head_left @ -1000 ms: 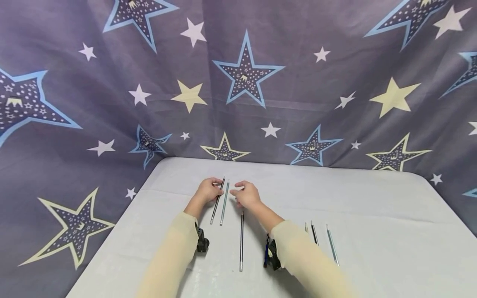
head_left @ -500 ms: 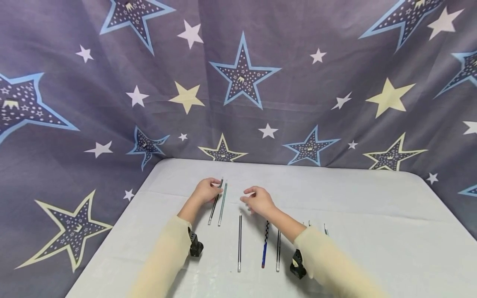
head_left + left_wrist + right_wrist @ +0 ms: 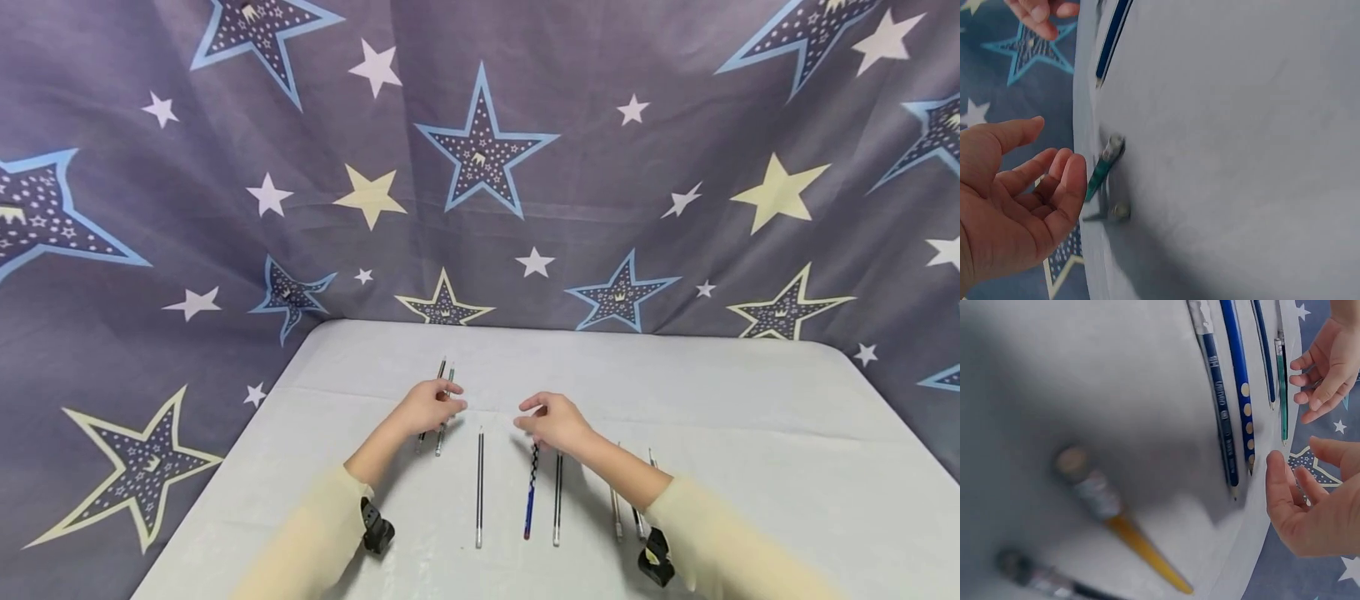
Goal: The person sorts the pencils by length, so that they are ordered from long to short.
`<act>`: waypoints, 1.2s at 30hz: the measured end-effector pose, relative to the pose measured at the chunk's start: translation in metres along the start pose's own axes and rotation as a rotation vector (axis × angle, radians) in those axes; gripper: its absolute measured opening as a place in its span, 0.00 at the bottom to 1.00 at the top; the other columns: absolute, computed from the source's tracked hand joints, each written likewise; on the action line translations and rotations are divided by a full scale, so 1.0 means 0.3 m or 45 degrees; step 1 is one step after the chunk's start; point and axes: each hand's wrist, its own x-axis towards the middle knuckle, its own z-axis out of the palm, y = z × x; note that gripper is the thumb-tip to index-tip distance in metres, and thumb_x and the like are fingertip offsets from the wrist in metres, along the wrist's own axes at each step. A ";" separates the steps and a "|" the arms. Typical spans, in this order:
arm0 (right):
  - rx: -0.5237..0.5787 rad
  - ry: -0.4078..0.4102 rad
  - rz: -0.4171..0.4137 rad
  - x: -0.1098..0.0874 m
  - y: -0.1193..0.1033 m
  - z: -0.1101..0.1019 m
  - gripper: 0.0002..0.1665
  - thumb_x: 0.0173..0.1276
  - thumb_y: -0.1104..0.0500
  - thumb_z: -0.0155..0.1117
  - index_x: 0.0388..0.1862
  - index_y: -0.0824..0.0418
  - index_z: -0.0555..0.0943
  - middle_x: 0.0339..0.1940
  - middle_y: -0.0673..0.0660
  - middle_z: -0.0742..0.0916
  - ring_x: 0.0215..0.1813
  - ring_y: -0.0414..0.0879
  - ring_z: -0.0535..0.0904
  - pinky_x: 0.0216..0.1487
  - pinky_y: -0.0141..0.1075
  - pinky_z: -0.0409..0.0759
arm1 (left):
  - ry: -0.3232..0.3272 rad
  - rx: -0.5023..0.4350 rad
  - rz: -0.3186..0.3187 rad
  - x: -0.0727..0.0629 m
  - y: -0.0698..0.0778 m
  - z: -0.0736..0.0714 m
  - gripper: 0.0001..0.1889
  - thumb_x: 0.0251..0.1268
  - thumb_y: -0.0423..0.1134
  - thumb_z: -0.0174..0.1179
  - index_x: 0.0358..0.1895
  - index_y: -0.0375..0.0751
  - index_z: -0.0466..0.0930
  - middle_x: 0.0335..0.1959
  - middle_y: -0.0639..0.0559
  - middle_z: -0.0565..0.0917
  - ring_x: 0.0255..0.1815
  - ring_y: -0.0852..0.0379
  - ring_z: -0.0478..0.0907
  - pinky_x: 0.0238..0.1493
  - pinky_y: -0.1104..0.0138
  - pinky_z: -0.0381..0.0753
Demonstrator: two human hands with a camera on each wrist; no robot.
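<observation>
Left hand (image 3: 429, 407): fingers loosely bent, thumb apart, gripping nothing; held over a black pencil (image 3: 441, 368) and a green pencil (image 3: 452, 373), which lie side by side on the white table (image 3: 712, 392), partly hidden by it in the head view. Right hand (image 3: 558, 423): likewise relaxed, without a hold, near the pointed ends of a blue pencil (image 3: 529, 504) and a navy pencil (image 3: 557, 504). A striped pencil (image 3: 480, 492) lies between the hands, nearer the person. A yellow pencil (image 3: 1147, 553) lies below the right forearm (image 3: 622, 471).
</observation>
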 end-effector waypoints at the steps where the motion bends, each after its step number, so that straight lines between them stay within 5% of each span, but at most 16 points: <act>1: -0.017 -0.004 -0.004 -0.006 0.005 -0.004 0.18 0.63 0.58 0.64 0.50 0.64 0.78 0.30 0.55 0.81 0.24 0.45 0.77 0.24 0.37 0.82 | -0.013 -0.003 0.014 -0.009 0.005 0.010 0.19 0.63 0.40 0.59 0.54 0.35 0.76 0.31 0.48 0.77 0.24 0.54 0.77 0.25 0.66 0.83; 16: -0.123 -0.044 -0.015 -0.095 0.059 -0.035 0.18 0.62 0.57 0.64 0.49 0.62 0.78 0.26 0.54 0.80 0.19 0.45 0.74 0.15 0.31 0.71 | -0.105 0.052 0.084 -0.106 0.054 0.119 0.15 0.59 0.39 0.62 0.46 0.34 0.78 0.24 0.51 0.77 0.19 0.58 0.75 0.19 0.72 0.72; 28: -0.165 -0.014 -0.035 -0.111 0.084 -0.008 0.20 0.61 0.58 0.65 0.51 0.65 0.78 0.29 0.54 0.79 0.16 0.42 0.71 0.15 0.28 0.69 | -0.046 0.087 0.051 -0.121 0.046 0.143 0.25 0.50 0.36 0.68 0.52 0.29 0.73 0.27 0.50 0.78 0.18 0.61 0.73 0.21 0.72 0.73; 36: -0.254 0.023 -0.097 -0.112 0.091 0.010 0.23 0.57 0.58 0.68 0.50 0.68 0.80 0.30 0.55 0.81 0.25 0.42 0.73 0.23 0.31 0.73 | -0.032 0.119 0.064 -0.117 0.039 0.155 0.27 0.47 0.37 0.70 0.51 0.28 0.75 0.27 0.51 0.77 0.20 0.60 0.73 0.22 0.72 0.75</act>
